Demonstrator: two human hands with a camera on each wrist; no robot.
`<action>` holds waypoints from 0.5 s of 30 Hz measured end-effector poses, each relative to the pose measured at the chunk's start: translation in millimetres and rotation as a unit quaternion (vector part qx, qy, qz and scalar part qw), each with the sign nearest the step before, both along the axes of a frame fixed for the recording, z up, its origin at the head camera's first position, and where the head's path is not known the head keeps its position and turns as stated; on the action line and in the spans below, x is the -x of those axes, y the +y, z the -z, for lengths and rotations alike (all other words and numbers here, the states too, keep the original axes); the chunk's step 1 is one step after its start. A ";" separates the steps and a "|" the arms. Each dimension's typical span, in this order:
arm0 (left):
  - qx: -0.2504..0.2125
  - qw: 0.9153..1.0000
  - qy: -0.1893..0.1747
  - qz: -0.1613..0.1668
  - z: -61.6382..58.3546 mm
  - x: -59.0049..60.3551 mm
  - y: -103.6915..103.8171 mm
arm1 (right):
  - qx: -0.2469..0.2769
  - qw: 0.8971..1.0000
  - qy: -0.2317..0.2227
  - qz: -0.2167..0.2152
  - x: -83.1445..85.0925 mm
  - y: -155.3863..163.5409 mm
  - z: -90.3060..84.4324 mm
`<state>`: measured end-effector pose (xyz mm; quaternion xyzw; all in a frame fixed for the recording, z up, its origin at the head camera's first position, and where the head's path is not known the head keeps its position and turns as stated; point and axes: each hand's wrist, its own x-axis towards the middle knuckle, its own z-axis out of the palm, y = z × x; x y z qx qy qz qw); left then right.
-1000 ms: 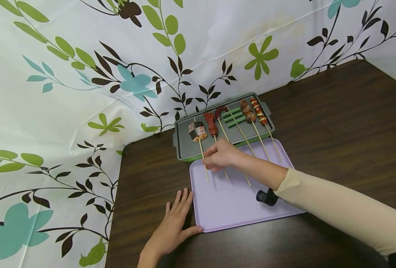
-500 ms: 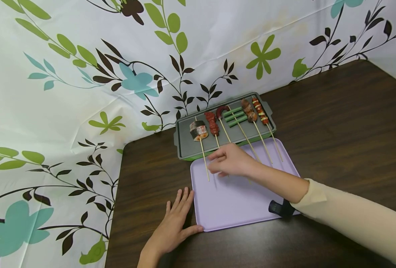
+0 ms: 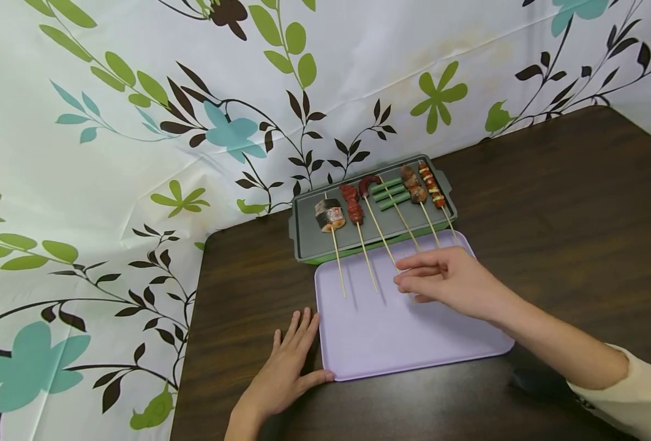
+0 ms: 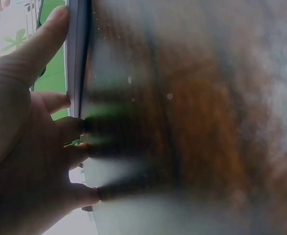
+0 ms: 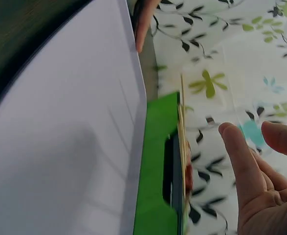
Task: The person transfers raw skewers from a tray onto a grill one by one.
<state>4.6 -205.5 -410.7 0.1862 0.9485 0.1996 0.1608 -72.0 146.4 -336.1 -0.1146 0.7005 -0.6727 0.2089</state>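
Observation:
In the head view my left hand rests on the table, its fingers and thumb touching the left edge and near-left corner of a lilac tray. My right hand hovers over the tray with loosely bent fingers, close to the stick of a tentacle skewer. The right wrist view has its thumb and fingers apart and holding nothing. On a grey grill plate lie a dark-skinned fish skewer, red meat skewer, green vegetable skewer, brown meat skewer and red-and-yellow skewer.
The green-sided grill stands behind the tray, against a leaf-printed cloth. Skewer sticks jut forward from it over the tray. Dark wood table surrounds both, ending at a left edge.
My right hand has let go of the fish skewer's stick and moved right, away from it, toward the tentacle skewer's stick. My left hand stays in place.

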 end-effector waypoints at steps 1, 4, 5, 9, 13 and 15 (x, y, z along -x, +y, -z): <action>0.001 1.000 -0.001 -0.001 -0.1 -0.3 0.7 | -0.001 1.000 0.010 0.005 -1.9 7.8 0.5; 0.003 1.000 0.000 -0.005 0.2 -0.7 3.7 | -0.015 0.999 0.031 0.030 -7.9 32.2 3.8; 0.003 1.000 0.000 -0.006 0.4 -0.9 4.8 | -0.022 0.998 0.041 0.039 -9.9 40.7 6.4; 0.013 1.000 0.006 -0.001 -0.8 0.0 6.5 | -0.065 0.991 0.076 0.084 -21.1 74.6 21.2; 0.025 0.999 0.020 -0.001 -6.9 -0.8 5.2 | -0.147 0.972 0.120 0.140 -33.6 104.7 34.5; 0.034 0.999 0.039 -0.003 -12.4 -1.7 3.8 | -0.197 0.954 0.147 0.173 -39.8 116.8 39.1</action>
